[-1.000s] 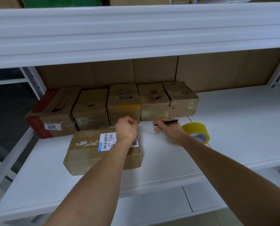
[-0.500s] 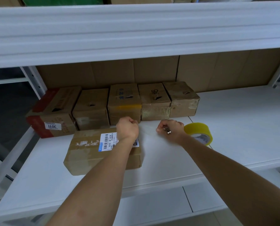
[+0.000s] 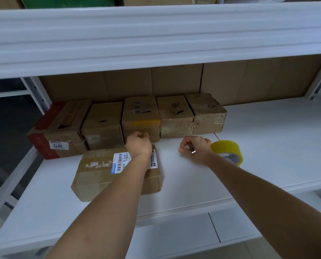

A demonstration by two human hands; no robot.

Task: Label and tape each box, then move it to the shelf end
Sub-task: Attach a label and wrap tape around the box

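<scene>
flat cardboard box (image 3: 116, 174) lying near front-left of white shelf (image 3: 268, 146), white barcode label (image 3: 121, 162) showing on top. left hand (image 3: 139, 144) hovering over box's far right corner, fingers curling into fist, whether pinching anything unclear. right hand (image 3: 195, 146) to right, fingers clamping on pen (image 3: 192, 149). yellow tape roll (image 3: 227, 151) sitting just right of it. row of five boxes (image 3: 141, 116) standing along far side.

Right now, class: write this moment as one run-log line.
left hand: fist above labelled box | right hand: grips pen | tape roll: on shelf, beside right hand
</scene>
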